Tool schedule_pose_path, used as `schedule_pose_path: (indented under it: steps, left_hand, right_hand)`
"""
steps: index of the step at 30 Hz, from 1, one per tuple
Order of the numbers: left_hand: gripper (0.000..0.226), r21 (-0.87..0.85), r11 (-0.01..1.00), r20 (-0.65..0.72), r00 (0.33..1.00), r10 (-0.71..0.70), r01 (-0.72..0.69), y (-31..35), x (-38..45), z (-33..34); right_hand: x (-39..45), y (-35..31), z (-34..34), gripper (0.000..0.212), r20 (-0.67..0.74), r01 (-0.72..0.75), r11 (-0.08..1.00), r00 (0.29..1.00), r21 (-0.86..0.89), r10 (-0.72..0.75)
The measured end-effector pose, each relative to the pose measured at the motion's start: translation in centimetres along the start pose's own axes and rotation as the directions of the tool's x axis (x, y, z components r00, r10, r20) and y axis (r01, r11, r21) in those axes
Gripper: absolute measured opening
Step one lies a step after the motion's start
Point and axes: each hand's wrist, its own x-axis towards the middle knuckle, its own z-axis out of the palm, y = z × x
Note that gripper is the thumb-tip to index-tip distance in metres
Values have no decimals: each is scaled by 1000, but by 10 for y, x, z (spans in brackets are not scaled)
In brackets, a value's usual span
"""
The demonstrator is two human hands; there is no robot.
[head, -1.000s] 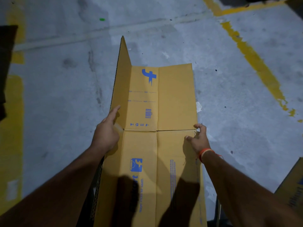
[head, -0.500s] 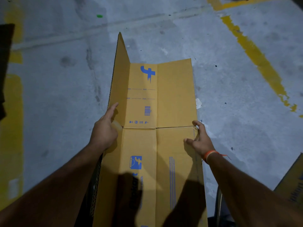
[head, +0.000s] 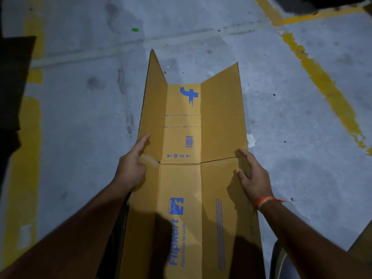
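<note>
One flattened cardboard box (head: pixel 181 198) lies long-ways on the concrete floor (head: pixel 80 127), its far end pointing away, and the job looks like standing the sides up along the creases. The left hand (head: pixel 130 168) sits outside the left wall, forefinger laid straight along the foot of the left flap (head: pixel 155 109); its other fingers tuck behind the board, so I cannot tell whether that grip clasps. The right hand (head: pixel 253 176) pinches the right wall loosely, thumb on the inner face, fingers spread over the outer edge beside the right flap (head: pixel 221 117). Best play, I'd say: lift both sides evenly, press thumbs right on the score lines and hold the printed centre flap (head: pixel 183 121) flat so nothing buckles. The count: one box, three far flaps, two hands, one orange wrist thread (head: pixel 263 202), one green speck (head: pixel 135 29), one white scrap (head: pixel 250 140)
</note>
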Motion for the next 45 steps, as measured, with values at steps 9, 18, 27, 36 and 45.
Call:
schedule_pose_path:
  steps: [9,18,27,36,45]
  left_hand:
    - [94,-57,993,-42,994,-101,99,172,7,-163]
    - [94,-166,984,-151,984,-90,64,430,-74,-468]
    - [89,-131,990,-361,928,-90,45,564,-90,-654]
    - [93,-427,904,-623,731,-279,-19,656,-159,-737]
    - [97,-526,849,-814,315,-487,-47,619,-303,-801]
  right_hand:
    - [66,-210,-120,65,54,32,975,998,-218,-21]
    - [64,-580,-331,66,82,126,903,992,-410,-101]
    - [128,-803,-425,60,114,403,825,913,-398,-391]
    - [208,-985,-484,56,266,744,618,668,-255,-695]
    - [110,-1175,-398,54,449,969,247,229,-21,-864]
